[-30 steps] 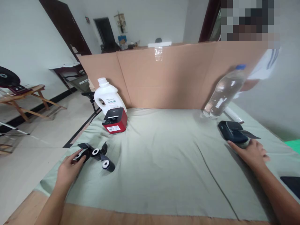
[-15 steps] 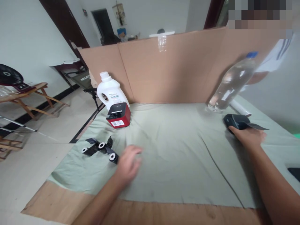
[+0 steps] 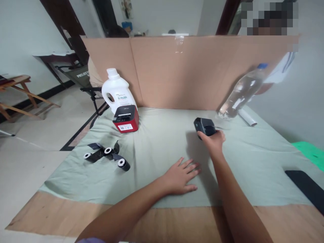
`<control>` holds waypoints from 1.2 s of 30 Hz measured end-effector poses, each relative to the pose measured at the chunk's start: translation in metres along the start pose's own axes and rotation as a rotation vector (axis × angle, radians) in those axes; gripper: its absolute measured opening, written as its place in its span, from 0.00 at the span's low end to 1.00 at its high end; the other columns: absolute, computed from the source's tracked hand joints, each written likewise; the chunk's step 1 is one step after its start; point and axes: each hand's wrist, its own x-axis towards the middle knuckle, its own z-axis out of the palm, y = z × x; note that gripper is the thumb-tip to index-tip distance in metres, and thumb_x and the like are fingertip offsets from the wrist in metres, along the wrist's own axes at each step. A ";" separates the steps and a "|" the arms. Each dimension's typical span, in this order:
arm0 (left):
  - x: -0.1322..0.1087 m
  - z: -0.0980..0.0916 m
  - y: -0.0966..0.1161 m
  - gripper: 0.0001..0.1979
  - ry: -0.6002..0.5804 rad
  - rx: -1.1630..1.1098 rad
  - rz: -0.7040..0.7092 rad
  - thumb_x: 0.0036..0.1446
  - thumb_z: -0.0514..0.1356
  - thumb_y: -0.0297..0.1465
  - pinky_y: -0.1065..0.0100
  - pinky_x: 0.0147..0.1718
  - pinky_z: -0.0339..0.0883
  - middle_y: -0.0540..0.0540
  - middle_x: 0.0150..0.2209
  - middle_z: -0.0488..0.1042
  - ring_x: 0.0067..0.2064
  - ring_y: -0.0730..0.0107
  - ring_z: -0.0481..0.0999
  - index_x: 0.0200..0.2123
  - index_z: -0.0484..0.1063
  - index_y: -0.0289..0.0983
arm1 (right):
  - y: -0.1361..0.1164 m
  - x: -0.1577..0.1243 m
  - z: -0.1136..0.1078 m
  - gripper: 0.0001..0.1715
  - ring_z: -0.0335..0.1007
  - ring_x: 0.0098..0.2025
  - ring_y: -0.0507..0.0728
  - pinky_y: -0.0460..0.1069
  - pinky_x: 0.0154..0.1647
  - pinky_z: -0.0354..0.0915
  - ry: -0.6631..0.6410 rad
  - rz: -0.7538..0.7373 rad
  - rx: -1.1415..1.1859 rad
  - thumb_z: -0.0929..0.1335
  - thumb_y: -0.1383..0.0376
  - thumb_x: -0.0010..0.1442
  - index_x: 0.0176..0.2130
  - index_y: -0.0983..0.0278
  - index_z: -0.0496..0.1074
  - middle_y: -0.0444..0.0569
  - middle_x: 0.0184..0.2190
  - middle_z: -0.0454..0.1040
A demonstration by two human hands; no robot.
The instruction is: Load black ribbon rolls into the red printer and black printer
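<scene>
Fingers (image 3: 218,135) of the right hand (image 3: 214,142) curl tight around a small black box (image 3: 204,125) from below. It seems to hang just over the cloth (image 3: 162,135), beside its own shadow. I think this is the carrying step; setting it down calls for a flat spot and a slow hand. The left hand (image 3: 181,176) lies flat nearby, fingers spread. The black box looks dark, blocky and hard. A bottle (image 3: 240,94) stands just past it.

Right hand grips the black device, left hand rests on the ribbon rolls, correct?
No. The right hand grips the black device, but the left hand lies flat on the cloth, apart from the ribbon rolls; the head view shows it.
</scene>
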 end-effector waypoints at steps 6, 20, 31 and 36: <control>0.004 -0.001 0.001 0.32 0.029 0.046 0.019 0.71 0.50 0.48 0.43 0.73 0.39 0.40 0.71 0.62 0.75 0.50 0.51 0.69 0.62 0.36 | -0.070 -0.063 0.020 0.41 0.62 0.55 0.77 0.66 0.61 0.56 -0.118 0.023 0.024 0.73 0.45 0.47 0.49 0.74 0.71 0.70 0.47 0.71; -0.002 0.005 -0.003 0.32 0.067 0.002 0.043 0.71 0.50 0.43 0.52 0.74 0.39 0.40 0.74 0.54 0.76 0.55 0.50 0.73 0.56 0.35 | -0.094 -0.102 0.030 0.44 0.58 0.57 0.80 0.68 0.58 0.58 -0.120 0.120 -0.008 0.75 0.50 0.49 0.54 0.74 0.64 0.76 0.52 0.66; -0.004 -0.003 -0.005 0.19 0.161 0.012 0.091 0.67 0.56 0.39 0.56 0.58 0.66 0.39 0.51 0.81 0.57 0.53 0.76 0.54 0.77 0.38 | -0.086 -0.090 0.006 0.53 0.64 0.56 0.82 0.68 0.54 0.63 -0.329 0.043 -0.138 0.76 0.40 0.46 0.56 0.73 0.64 0.77 0.52 0.68; -0.006 -0.038 -0.040 0.17 0.537 -0.195 -0.354 0.68 0.51 0.33 0.67 0.38 0.70 0.47 0.30 0.79 0.31 0.68 0.77 0.49 0.78 0.37 | -0.042 -0.069 -0.005 0.58 0.65 0.58 0.79 0.64 0.55 0.62 -0.478 -0.204 -0.105 0.75 0.39 0.47 0.63 0.71 0.60 0.71 0.56 0.69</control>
